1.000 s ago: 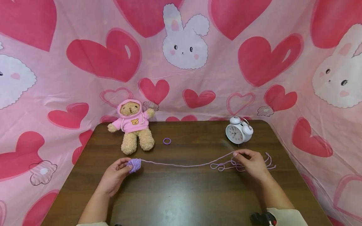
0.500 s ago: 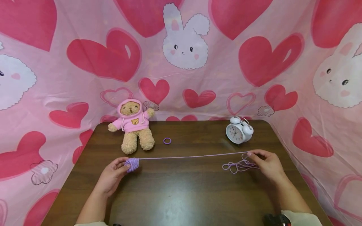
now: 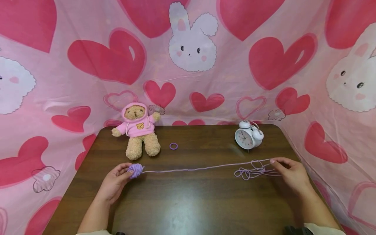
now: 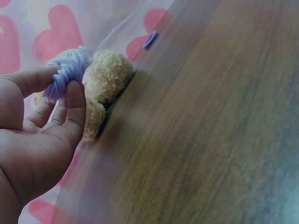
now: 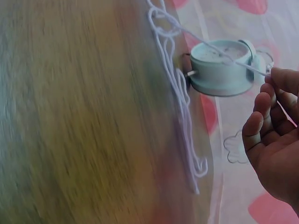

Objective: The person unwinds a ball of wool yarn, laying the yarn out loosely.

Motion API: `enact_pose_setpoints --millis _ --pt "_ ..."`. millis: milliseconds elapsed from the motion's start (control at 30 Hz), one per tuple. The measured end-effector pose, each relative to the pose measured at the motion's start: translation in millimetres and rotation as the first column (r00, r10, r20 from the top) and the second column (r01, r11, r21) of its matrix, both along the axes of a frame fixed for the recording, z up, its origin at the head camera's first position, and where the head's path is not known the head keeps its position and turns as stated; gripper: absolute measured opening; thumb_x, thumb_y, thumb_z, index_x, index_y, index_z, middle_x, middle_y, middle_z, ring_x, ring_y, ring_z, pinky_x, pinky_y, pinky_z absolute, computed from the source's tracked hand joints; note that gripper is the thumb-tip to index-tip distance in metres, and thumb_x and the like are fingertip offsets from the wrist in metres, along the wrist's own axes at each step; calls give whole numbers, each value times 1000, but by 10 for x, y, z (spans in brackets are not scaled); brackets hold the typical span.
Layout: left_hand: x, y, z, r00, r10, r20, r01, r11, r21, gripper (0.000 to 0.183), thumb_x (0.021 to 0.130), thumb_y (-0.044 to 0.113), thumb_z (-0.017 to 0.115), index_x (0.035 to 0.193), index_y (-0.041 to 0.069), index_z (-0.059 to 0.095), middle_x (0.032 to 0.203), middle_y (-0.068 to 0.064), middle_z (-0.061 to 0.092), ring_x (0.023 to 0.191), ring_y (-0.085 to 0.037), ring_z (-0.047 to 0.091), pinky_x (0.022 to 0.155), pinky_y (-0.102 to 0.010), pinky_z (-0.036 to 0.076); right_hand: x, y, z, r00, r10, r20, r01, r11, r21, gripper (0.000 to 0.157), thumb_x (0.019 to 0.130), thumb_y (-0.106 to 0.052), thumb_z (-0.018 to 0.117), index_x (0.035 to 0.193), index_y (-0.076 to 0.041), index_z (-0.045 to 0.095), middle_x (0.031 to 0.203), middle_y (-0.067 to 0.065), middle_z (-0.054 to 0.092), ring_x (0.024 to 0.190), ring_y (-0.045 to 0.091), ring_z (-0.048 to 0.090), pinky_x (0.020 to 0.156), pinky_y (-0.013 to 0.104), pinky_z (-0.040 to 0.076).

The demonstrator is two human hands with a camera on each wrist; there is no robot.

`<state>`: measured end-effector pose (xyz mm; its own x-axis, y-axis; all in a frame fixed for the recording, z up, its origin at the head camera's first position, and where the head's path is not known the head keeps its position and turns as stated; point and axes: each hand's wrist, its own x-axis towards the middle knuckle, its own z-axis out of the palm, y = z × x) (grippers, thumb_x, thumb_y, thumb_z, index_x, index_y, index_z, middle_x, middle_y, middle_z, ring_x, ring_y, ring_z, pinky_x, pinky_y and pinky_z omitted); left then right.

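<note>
My left hand (image 3: 113,182) pinches a small ball of purple yarn (image 3: 135,170) between thumb and fingers, held above the left side of the table. In the left wrist view the wound strands of the yarn ball (image 4: 67,74) show between the fingertips. From it a single strand (image 3: 191,169) runs across to the right, sagging slightly. My right hand (image 3: 293,174) pinches that strand between thumb and index finger. Loose loops of yarn (image 3: 249,173) lie on the table beneath and beside the right hand; the right wrist view shows these loops (image 5: 180,98) stretching along the tabletop.
A teddy bear (image 3: 138,129) in a pink hoodie lies at the back left of the brown table (image 3: 182,202). Right of it is a purple ring (image 3: 173,146). A white alarm clock (image 3: 248,137) stands at the back right. Heart-printed pink cloth (image 3: 191,88) surrounds the table.
My right hand has moved to the right, drawing out more strand from the ball. The strand went taut, then slackened a little. The left hand has shifted slightly left with the ball.
</note>
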<state>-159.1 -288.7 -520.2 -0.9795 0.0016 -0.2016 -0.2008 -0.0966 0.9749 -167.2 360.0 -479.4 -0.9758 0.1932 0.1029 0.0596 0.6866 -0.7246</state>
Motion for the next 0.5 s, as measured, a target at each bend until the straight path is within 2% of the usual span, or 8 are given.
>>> enact_pose_setpoints --millis 167,333,500 --pt "4 -15 21 1000 12 -13 -12 1000 17 29 102 5 64 128 1 51 111 1 68 104 -11 65 91 -26 55 38 135 4 1000 -16 17 16 1000 -19 45 99 -44 70 119 -3 74 95 -16 73 84 -9 55 69 16 44" --pt "13 -42 32 999 12 -34 -11 1000 26 27 103 4 63 127 1 51 110 1 68 103 -10 65 89 -24 55 83 278 32 1000 2 15 -1 998 -55 46 101 -40 68 120 2 71 85 -12 73 76 4 61 64 19 47" --pt "23 -75 37 999 18 -41 -17 999 31 24 103 5 62 126 3 54 109 2 68 102 -10 64 88 -25 54 104 396 52 1000 -16 11 16 996 -83 41 100 -39 69 116 -1 73 82 -16 73 77 -2 59 65 15 46"
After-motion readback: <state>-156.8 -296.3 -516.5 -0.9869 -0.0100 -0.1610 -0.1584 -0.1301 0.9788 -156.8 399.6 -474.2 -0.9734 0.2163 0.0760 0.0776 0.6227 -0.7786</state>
